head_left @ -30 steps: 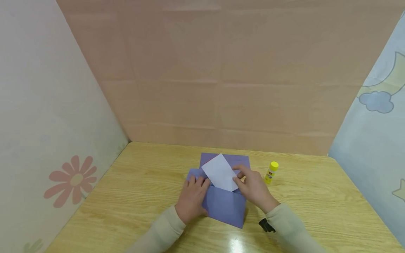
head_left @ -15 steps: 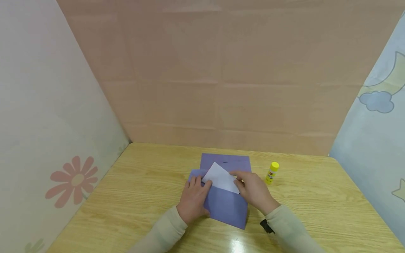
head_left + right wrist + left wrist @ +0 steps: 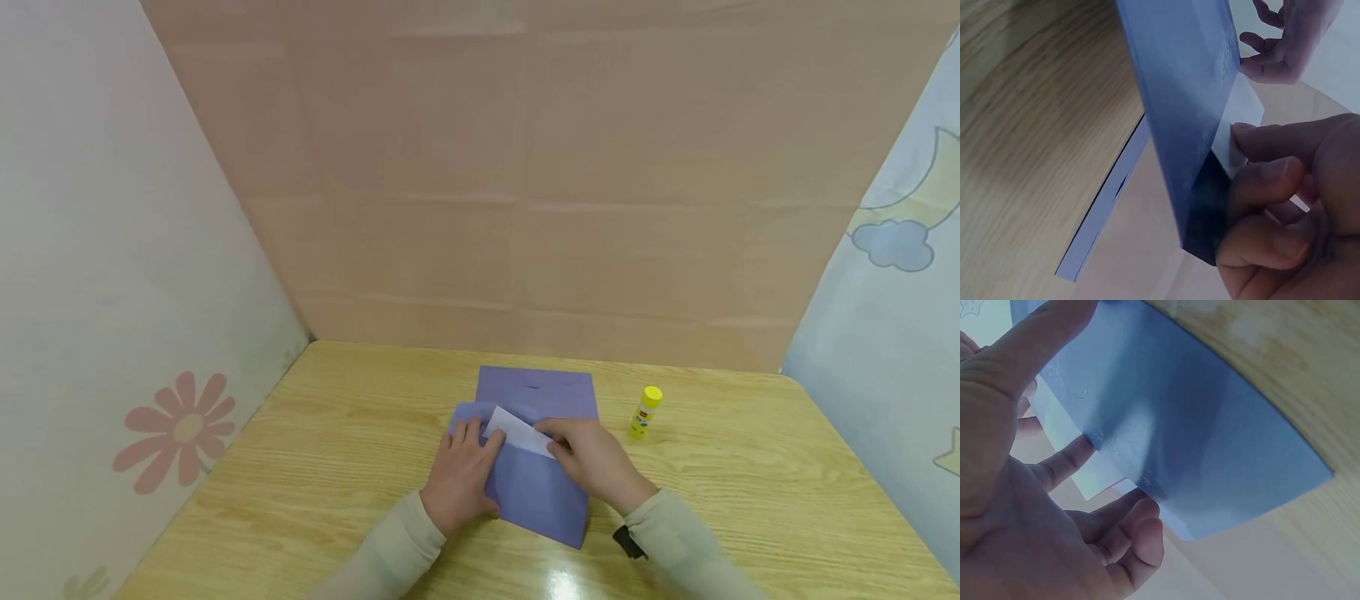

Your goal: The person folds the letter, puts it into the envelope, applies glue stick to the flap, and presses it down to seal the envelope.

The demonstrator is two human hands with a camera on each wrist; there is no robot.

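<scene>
A purple envelope point(image 3: 536, 498) is held tilted over the table by my left hand point(image 3: 461, 482). The left thumb lies along its lower edge and the fingers reach its upper edge, as the left wrist view shows of the blue-looking envelope point(image 3: 1210, 444). From the envelope's mouth a white card point(image 3: 519, 432) sticks out at a slant, its lower part hidden inside. My right hand point(image 3: 596, 463) pinches the card near its right end, between thumb and fingers. In the right wrist view the card point(image 3: 1244, 103) sits behind the envelope's front panel point(image 3: 1179, 81).
Behind the hands, another purple paper piece point(image 3: 536, 379) with a small slit lies flat on the wooden table point(image 3: 360, 433). A yellow glue stick point(image 3: 645, 413) stands upright to the right. A brown paper backdrop point(image 3: 525, 208) rises at the table's back edge.
My right hand has slid the white card down into the envelope, so much less of it shows. The left hand keeps its hold on the envelope, nearly in place.
</scene>
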